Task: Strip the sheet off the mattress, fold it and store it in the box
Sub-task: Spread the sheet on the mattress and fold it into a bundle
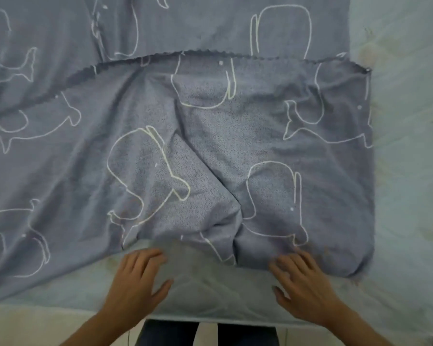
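You're mid-fold: the sheet (210, 136) lies doubled over on the mattress (408, 146). Left hand (138, 278) and right hand (303, 285) are spread flat and empty at its near edge. Smooth that middle ridge next, I'd say.

The grey-blue whale-print fabric sheet (210, 136) runs out of frame at the top and left edges; its full extent cannot be determined. Under its folded-over flap, the lower layer is concealed. The pale blue quilted mattress (410, 121) is cut off at the right edge and largely covered. Both forearms leave the frame at the bottom. Fingertips of the right hand (303, 285) are motion-blurred against the sheet.
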